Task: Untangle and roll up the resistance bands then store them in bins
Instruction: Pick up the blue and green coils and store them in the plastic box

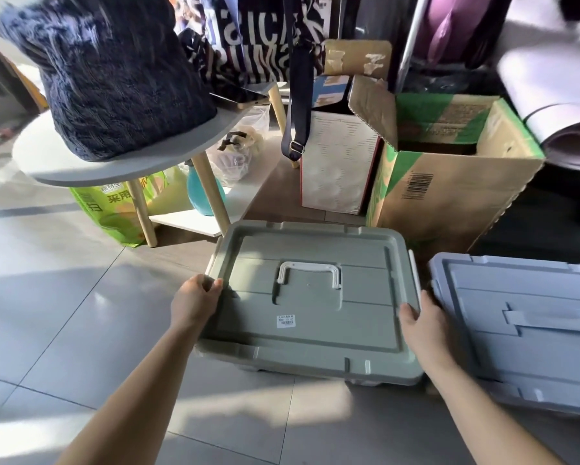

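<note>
A grey-green storage bin [315,330] with its lid on and a white handle sits on the tiled floor in front of me. My left hand [194,300] grips the lid's left edge by the white latch. On the opposite side, my right hand [422,327] holds the lid's right edge near the other latch. A second bin [523,330], blue-grey and lidded, stands touching it on the right. No resistance bands are visible.
Behind the bins stand an open cardboard box [456,182] and a white-and-red box [338,162]. At the left a round white side table [80,162] carries a dark fuzzy bag [107,72]; a green sack [114,209] and a teal bottle [201,196] sit beneath it.
</note>
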